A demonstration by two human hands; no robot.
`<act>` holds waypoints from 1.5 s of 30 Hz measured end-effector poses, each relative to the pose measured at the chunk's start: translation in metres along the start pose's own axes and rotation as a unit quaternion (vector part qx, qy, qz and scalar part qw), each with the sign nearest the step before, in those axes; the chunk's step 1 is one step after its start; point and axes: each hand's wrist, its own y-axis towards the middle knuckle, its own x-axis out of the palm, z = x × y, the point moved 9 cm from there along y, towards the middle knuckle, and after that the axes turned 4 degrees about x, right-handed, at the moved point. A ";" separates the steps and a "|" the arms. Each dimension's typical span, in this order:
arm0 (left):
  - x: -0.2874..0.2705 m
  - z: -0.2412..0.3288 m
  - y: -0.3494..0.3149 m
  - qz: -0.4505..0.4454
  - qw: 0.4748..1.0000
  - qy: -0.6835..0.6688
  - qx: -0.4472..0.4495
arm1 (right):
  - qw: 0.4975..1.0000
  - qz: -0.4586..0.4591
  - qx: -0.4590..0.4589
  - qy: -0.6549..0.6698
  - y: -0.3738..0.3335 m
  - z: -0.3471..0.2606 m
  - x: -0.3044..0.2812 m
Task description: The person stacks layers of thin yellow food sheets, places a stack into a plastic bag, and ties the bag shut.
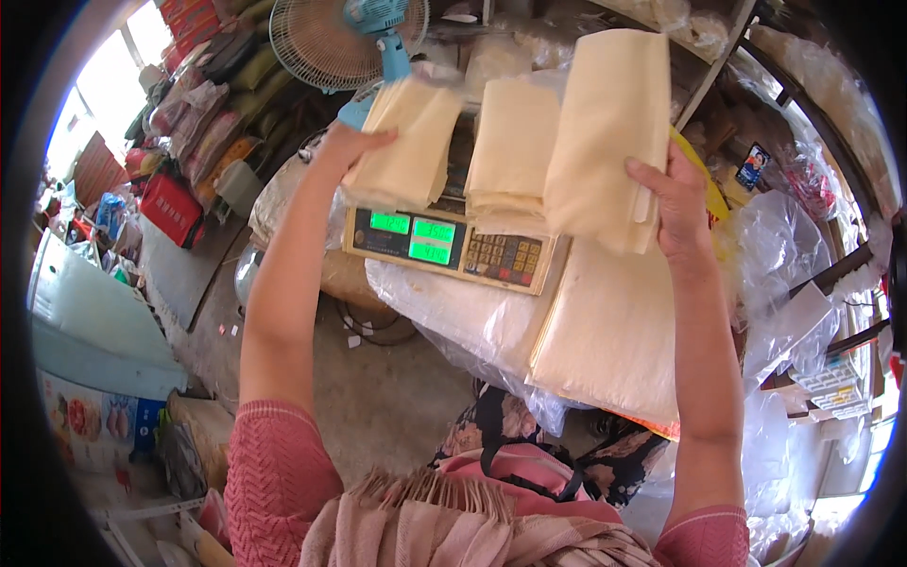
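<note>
My left hand (348, 144) grips a folded bundle of pale yellow sheets (408, 144) at its left edge, above the left side of an electronic scale (444, 248). My right hand (678, 203) holds a taller folded stack of the same pale sheets (609, 123), raised above the scale's right side. Between the two lies a third folded pile of sheets (515, 142) on the scale's pan. The scale has green lit displays and a keypad facing me.
A large flat stack of pale sheets (614, 331) lies on clear plastic (453, 317) below the scale. A blue-necked standing fan (345, 38) is behind. Plastic bags (784, 246) pile at right; sacks and crates (203, 123) crowd the left floor.
</note>
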 end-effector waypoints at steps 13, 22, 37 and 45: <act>0.014 0.103 -0.028 -0.064 0.895 -0.423 0.124 | 0.986 -0.073 -0.045 -0.145 0.041 -0.006 0.110; 0.016 0.101 -0.039 0.252 0.856 0.346 0.291 | 0.968 -0.032 0.122 -0.218 0.077 0.130 0.022; 0.195 0.068 -0.017 -0.220 0.914 -0.289 -0.179 | 0.966 -0.062 0.205 0.147 0.041 0.127 0.021; 0.263 0.143 -0.060 -0.245 0.893 -0.371 -0.065 | 0.988 -0.040 0.035 0.148 -0.012 0.056 -0.059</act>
